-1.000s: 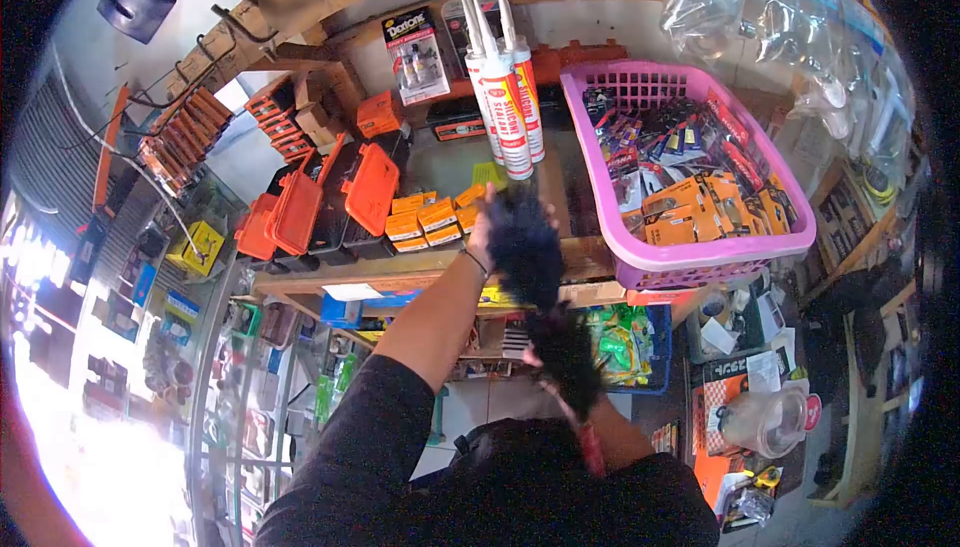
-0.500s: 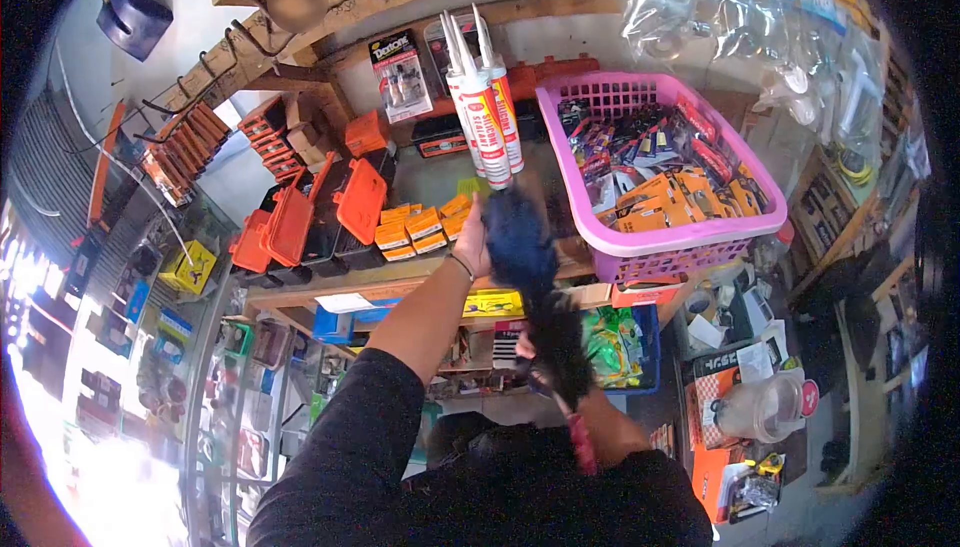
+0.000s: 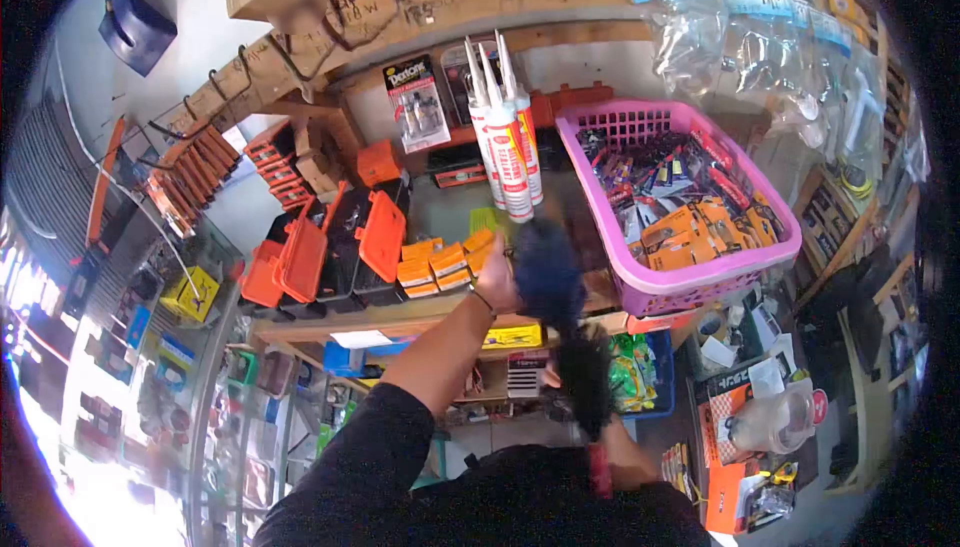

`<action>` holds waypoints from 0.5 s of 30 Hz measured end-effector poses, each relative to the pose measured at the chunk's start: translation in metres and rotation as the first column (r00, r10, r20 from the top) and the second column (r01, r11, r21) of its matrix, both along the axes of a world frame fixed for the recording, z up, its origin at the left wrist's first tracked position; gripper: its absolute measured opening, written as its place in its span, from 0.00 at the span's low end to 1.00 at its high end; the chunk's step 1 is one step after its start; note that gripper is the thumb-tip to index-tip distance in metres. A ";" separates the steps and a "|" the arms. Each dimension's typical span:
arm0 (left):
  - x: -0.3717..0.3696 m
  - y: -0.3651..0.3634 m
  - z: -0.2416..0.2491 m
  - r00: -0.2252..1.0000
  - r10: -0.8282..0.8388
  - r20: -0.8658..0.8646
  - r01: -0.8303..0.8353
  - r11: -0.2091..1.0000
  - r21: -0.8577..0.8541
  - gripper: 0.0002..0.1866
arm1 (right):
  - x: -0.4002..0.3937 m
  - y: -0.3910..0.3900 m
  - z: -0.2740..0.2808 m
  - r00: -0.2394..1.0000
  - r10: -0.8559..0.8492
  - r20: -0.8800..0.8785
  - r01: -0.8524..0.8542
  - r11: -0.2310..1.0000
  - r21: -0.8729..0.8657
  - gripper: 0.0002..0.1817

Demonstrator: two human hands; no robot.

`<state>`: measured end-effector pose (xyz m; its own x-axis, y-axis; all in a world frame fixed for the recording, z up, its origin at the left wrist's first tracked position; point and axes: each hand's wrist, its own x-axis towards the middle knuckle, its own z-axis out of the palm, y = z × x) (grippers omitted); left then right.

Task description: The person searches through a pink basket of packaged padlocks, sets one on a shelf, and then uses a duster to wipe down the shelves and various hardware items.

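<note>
A feather duster (image 3: pixel 552 282), with blurred dark blue and black feathers, reaches from near my body up toward the shelf. Its red handle (image 3: pixel 600 469) lies over my right forearm. My right hand (image 3: pixel 553 377) is mostly behind the black feathers, with a few fingertips showing, and appears to grip the duster. My left hand (image 3: pixel 498 282) is at the duster's blue end, thumb up; its other fingers are hidden. Just beyond stand several white silicone sealant cartridges (image 3: pixel 512 162), nozzles up. Small orange-yellow boxes (image 3: pixel 432 265) sit left of my left hand.
A pink basket (image 3: pixel 690 272) full of packaged items stands on the right of the wooden shelf (image 3: pixel 320 327). Orange-lidded black cases (image 3: pixel 380 237) fill the left. Plastic packets (image 3: pixel 690 47) hang at upper right. A glass-fronted rack (image 3: pixel 205 387) stands at lower left.
The view has shifted, so the shelf goods appear lower and further right. Both hands and the duster remain close to the cartridges; the duster is still blurred by motion.
</note>
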<state>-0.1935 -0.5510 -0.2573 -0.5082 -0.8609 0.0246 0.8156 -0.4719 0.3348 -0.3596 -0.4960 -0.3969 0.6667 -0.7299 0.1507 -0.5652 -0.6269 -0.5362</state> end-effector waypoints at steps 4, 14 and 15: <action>0.008 -0.011 -0.017 1.000 -0.009 -0.014 0.007 0.994 -0.107 0.37 | 0.015 0.057 0.069 0.720 -0.416 0.556 -0.114 0.719 0.686 0.13; 0.009 -0.016 -0.020 0.988 -0.151 -0.037 0.141 0.969 -0.201 0.36 | -0.002 0.071 0.099 0.685 -0.418 0.596 -0.276 0.609 0.744 0.09; 0.007 -0.015 -0.020 0.987 -0.154 -0.044 0.143 0.970 -0.197 0.36 | -0.006 0.070 0.098 0.687 -0.424 0.590 -0.269 0.605 0.749 0.09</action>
